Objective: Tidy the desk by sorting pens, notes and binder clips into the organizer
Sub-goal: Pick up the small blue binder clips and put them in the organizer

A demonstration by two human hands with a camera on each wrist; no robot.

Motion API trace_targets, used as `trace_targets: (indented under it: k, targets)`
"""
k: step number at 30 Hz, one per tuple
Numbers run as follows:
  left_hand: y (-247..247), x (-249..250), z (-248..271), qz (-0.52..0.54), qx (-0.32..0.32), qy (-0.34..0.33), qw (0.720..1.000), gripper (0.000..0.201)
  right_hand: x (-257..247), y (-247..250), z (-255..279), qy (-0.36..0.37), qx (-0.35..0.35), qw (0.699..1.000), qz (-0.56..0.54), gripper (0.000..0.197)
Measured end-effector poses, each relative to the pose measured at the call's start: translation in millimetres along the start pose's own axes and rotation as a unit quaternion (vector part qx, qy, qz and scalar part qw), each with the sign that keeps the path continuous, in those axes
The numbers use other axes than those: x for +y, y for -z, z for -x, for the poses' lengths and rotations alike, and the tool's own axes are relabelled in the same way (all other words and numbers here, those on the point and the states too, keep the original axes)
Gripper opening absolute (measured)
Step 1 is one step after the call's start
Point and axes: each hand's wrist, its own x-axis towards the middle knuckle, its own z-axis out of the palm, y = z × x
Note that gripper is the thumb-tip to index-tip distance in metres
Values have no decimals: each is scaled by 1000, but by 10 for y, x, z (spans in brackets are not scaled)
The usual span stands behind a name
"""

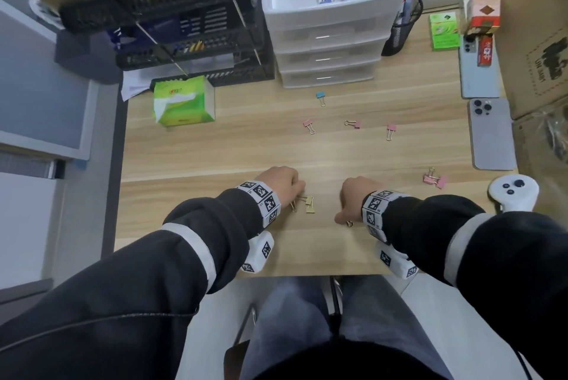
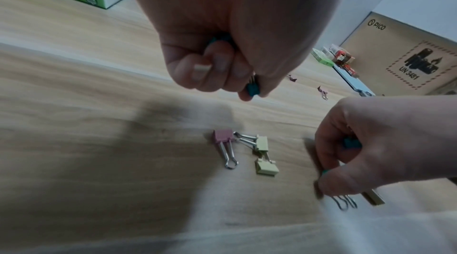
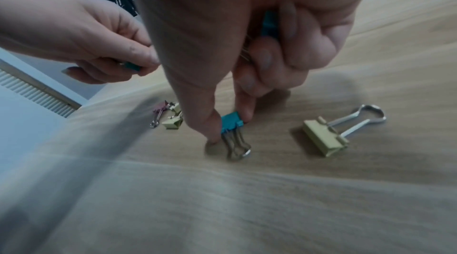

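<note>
While both hands work the near edge of the desk (image 1: 215,149), the step in hand looks like gathering loose binder clips. The left hand (image 1: 278,184), at about 7 o'clock from desk centre, is curled around a teal clip (image 2: 252,89) pinched at its fingertips. Just below it lie a pink clip (image 2: 223,138) and two yellow clips (image 2: 264,155), touching one another. The right hand (image 1: 350,198), at about 5 o'clock, already keeps one teal clip tucked in its curled fingers and pinches a second teal clip (image 3: 231,122) against the wood between thumb and forefinger. A lone yellow clip (image 3: 323,138) lies just beside it. More clips are scattered toward 12 and 3 o'clock. The organizer (image 1: 333,7) stands at 12 o'clock, blue clips in one compartment. Next move likely: lift cleanly without dropping the held clips.
</note>
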Motion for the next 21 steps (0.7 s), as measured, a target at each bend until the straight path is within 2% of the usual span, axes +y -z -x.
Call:
trace_targets:
  k: [3,5,7,9,13,18,21]
  targets:
    - [17,-12,25,20,0,5,1000,28,7,-17,-6,-15,4,999,-50,31]
    - [31,-2,26,35,11,12,999,28,25,12,-5,-25,9,991,-133,36]
    - [67,54,44,52,29,14,998,24,25,79,12,-27,2,967,-252,30]
    - [110,156,50,69,32,-9,997,20,16,148,41,-39,-34,919,-392,25]
    - [237,483,50,120,46,-68,989,16,69,235,98,-57,-145,768,-622,11]
    - [568,940,112,160,69,-106,979,18,112,360,230,-53,-98,666,-738,8]
    - [773,1166,208,139,78,-127,979,23,140,430,282,-61,-121,577,-805,30]
